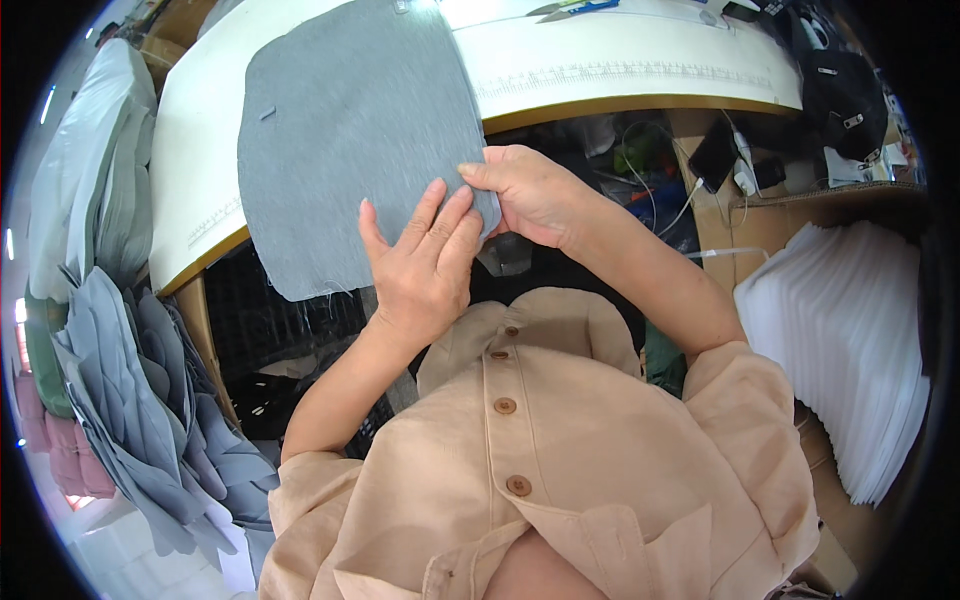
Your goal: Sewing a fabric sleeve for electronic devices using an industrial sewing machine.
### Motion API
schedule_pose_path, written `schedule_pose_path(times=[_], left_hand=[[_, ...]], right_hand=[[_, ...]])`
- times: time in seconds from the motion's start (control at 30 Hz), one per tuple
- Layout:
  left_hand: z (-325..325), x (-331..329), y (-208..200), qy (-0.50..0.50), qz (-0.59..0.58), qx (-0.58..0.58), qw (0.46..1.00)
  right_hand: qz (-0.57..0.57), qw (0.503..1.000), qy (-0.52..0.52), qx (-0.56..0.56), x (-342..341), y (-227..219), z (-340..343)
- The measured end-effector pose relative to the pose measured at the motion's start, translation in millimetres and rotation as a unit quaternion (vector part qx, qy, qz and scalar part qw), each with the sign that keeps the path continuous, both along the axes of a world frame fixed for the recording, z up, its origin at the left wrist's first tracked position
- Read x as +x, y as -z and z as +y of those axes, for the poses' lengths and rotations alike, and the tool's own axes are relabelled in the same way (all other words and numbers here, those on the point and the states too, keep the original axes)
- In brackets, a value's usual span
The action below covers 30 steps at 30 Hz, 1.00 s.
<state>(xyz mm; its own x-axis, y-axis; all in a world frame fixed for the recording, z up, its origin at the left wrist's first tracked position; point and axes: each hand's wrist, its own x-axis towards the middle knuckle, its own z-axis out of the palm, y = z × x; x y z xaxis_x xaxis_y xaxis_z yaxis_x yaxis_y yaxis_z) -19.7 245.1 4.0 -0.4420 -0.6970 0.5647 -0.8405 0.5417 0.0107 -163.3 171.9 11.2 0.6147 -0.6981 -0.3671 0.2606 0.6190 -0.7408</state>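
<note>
A grey fabric panel (pixel 345 150) with rounded corners lies over the front edge of the white table, its near end hanging past the edge. It seems to be more than one layer. My left hand (pixel 425 262) rests flat on its near part, fingers stretched out and thumb apart. At the panel's right edge, my right hand (pixel 530 195) pinches the fabric, thumb on top and the other fingers underneath, mostly hidden. A small grey tab (pixel 267 113) shows on the panel's left side. Loose threads hang from the near edge.
The white table (pixel 600 70) carries ruler markings and blue-handled scissors (pixel 575 10). Grey fabric pieces (pixel 130 400) hang in a stack at the left. White foam sheets (pixel 840 340) are piled at the right, below a phone (pixel 712 155) with cables and a black bag (pixel 845 110).
</note>
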Motion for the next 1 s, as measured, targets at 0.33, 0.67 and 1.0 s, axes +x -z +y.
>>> schedule_pose_path(times=[0.33, 0.67, 1.0], left_hand=[[-6, 4, -3, 0.028, 0.070, 0.025, 0.997], [-5, 7, 0, 0.019, 0.086, 0.063, 0.994], [-5, 6, -2, 0.023, 0.091, 0.062, 0.994]], right_hand=[[0.080, 0.991, 0.108, -0.003, -23, 51, 49], [0.033, 0.986, 0.153, -0.053, -11, 37, 53], [0.037, 0.986, 0.133, -0.090, -2, 51, 40]])
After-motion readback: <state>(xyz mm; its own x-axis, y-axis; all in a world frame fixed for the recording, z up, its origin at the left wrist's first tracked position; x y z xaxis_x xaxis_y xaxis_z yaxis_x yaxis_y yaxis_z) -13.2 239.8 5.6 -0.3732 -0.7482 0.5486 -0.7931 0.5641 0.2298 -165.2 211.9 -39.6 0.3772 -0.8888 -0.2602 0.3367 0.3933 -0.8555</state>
